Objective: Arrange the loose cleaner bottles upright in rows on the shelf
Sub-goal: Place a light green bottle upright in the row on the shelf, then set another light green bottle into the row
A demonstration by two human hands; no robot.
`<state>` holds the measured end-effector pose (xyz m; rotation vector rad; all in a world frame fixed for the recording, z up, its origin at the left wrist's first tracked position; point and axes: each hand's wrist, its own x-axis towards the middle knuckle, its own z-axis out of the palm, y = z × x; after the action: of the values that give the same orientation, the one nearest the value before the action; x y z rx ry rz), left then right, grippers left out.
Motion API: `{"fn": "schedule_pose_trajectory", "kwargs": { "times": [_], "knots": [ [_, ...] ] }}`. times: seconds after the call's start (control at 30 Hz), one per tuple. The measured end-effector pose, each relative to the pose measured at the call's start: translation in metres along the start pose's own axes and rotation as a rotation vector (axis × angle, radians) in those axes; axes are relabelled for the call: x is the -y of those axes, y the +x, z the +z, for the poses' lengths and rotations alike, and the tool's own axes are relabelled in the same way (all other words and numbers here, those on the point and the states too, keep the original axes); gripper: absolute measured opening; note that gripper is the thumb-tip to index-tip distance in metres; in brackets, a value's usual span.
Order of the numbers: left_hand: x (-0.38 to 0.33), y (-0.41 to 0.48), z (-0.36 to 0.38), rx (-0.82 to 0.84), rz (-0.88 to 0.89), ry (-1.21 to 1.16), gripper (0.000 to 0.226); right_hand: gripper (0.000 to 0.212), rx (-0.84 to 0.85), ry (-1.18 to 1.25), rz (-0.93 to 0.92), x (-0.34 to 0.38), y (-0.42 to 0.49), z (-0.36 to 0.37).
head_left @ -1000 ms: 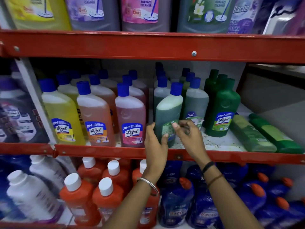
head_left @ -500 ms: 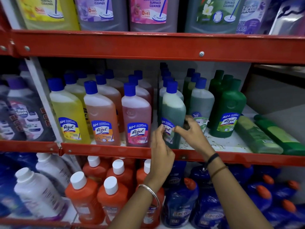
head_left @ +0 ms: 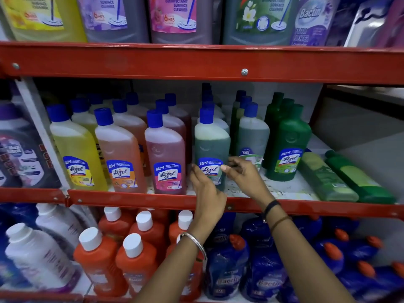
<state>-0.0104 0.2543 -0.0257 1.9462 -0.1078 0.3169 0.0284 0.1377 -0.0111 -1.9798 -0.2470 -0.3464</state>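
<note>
A grey-green cleaner bottle [head_left: 211, 145] with a blue cap stands upright at the front of its row on the middle shelf [head_left: 131, 199], label facing me. My left hand [head_left: 207, 191] touches its lower left side. My right hand [head_left: 242, 177] pinches its lower right side at the label. To its left stand rows of pink [head_left: 167, 158], orange [head_left: 121, 154] and yellow [head_left: 77, 152] bottles. On the right stand a pale green bottle [head_left: 253, 132] and dark green bottles [head_left: 288, 145]. Two green bottles [head_left: 325, 178] [head_left: 358, 180] lie flat at the right end.
A red shelf beam [head_left: 196, 62] runs overhead, carrying large cleaner jugs [head_left: 175, 16]. Below are orange bottles with white caps [head_left: 133, 259] and blue Bactin bottles [head_left: 227, 272]. Bare white shelf shows in front of the dark green bottles.
The grey-green bottle went from tilted to upright and was turned so its label faces front. Both hands stayed on its lower sides. The camera moved closer.
</note>
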Motion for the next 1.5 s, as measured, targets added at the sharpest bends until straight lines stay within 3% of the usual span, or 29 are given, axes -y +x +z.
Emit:
{"fn": "schedule_pose_trajectory", "kwargs": {
  "times": [0.1, 0.2, 0.3, 0.4, 0.47, 0.57, 0.67, 0.77, 0.97, 1.03, 1.1, 1.17, 1.27, 1.37, 1.5],
  "knots": [
    [-0.010, -0.011, 0.014, -0.137, 0.153, 0.044, 0.077, 0.040, -0.052, 0.001, 0.032, -0.001, -0.010, -0.016],
    [-0.028, -0.018, 0.032, -0.194, 0.339, 0.025, 0.063, 0.021, -0.158, 0.062, 0.020, -0.001, -0.025, -0.060],
    [-0.053, -0.020, 0.059, -0.120, 0.490, -0.026, 0.052, 0.007, -0.348, -0.038, 0.018, -0.012, -0.038, -0.118],
    [-0.074, -0.016, 0.104, 0.101, 0.539, -0.029, 0.035, 0.021, -0.513, -0.475, 0.210, -0.035, -0.047, -0.177],
    [-0.080, -0.011, 0.133, 0.252, 0.460, 0.040, 0.029, 0.030, -0.476, -0.716, 0.411, -0.048, -0.052, -0.198],
    [-0.089, -0.002, 0.179, 0.424, 0.253, 0.083, 0.022, 0.035, -0.307, -0.810, 0.596, -0.060, -0.053, -0.212],
    [-0.095, 0.011, 0.214, 0.531, -0.032, 0.074, 0.027, 0.030, -0.263, -0.817, 0.562, -0.057, -0.047, -0.226],
    [-0.095, 0.022, 0.233, 0.526, -0.247, 0.022, 0.034, 0.033, -0.220, -0.753, 0.577, -0.055, -0.039, -0.244],
    [-0.112, 0.034, 0.242, 0.594, -0.457, -0.243, 0.022, 0.039, -0.082, -0.789, 0.584, -0.060, -0.028, -0.250],
    [-0.112, 0.034, 0.239, 0.614, -0.516, -0.348, 0.028, 0.039, -0.048, -0.809, 0.569, -0.063, -0.023, -0.253],
    [-0.110, 0.035, 0.237, 0.636, -0.541, -0.371, 0.041, 0.036, -0.046, -0.764, 0.595, -0.065, -0.018, -0.256],
    [-0.105, 0.035, 0.234, 0.633, -0.544, -0.418, 0.046, 0.046, -0.032, -0.658, 0.614, -0.068, -0.016, -0.258],
    [-0.104, 0.033, 0.223, 0.608, -0.467, -0.469, 0.048, 0.060, -0.090, -0.327, 0.594, -0.072, -0.019, -0.257],
    [-0.105, 0.026, 0.207, 0.644, -0.343, -0.441, 0.019, 0.044, -0.136, -0.041, 0.546, -0.068, -0.028, -0.257],
    [-0.107, 0.017, 0.181, 0.688, -0.232, -0.441, 0.033, 0.034, -0.133, 0.078, 0.407, -0.049, -0.043, -0.249]
  ]
}}
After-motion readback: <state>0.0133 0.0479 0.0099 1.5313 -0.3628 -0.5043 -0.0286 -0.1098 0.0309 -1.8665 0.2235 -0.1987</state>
